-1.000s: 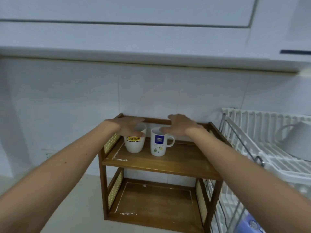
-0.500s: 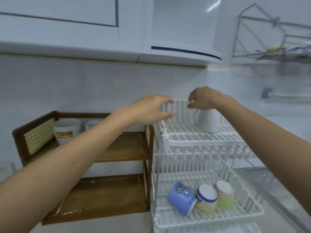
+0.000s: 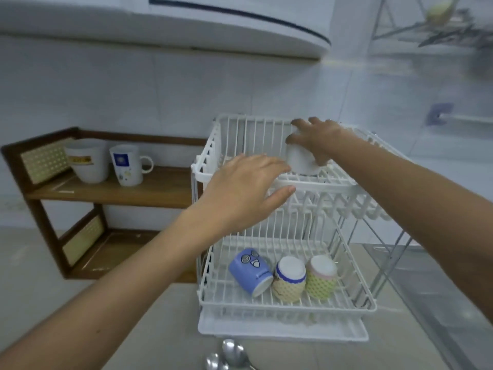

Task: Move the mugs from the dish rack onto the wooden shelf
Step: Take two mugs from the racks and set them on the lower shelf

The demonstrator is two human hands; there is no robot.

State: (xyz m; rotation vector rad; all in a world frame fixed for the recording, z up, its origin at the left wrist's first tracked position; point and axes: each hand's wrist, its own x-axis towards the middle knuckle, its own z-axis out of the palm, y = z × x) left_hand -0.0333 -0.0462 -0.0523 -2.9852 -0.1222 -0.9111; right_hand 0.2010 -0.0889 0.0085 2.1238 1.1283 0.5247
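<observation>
A white two-tier dish rack (image 3: 205, 177) stands right of the wooden shelf (image 3: 149, 190). My right hand (image 3: 317, 137) grips a plain white mug (image 3: 301, 161) upside down on the rack's top tier. My left hand (image 3: 245, 190) hovers open in front of that tier's front rail, holding nothing. On the lower tier lie a blue mug (image 3: 250, 271) with a face print, a cream mug with a blue rim (image 3: 289, 279) and a green patterned mug (image 3: 321, 276). The shelf's upper board carries a white mug with a yellow label (image 3: 88, 161) and a white mug with a blue square (image 3: 126, 165).
The shelf's lower board (image 3: 117, 252) is bare. Two metal spoons (image 3: 226, 353) lie on the counter at the bottom edge. A sink (image 3: 437, 289) lies to the right of the rack. A wire wall rack (image 3: 437, 25) hangs at the top right.
My view swung right from the shelf to the rack. Both hands left the two mugs on the shelf; my right hand closed on the white mug, my left dropped to the front rail.
</observation>
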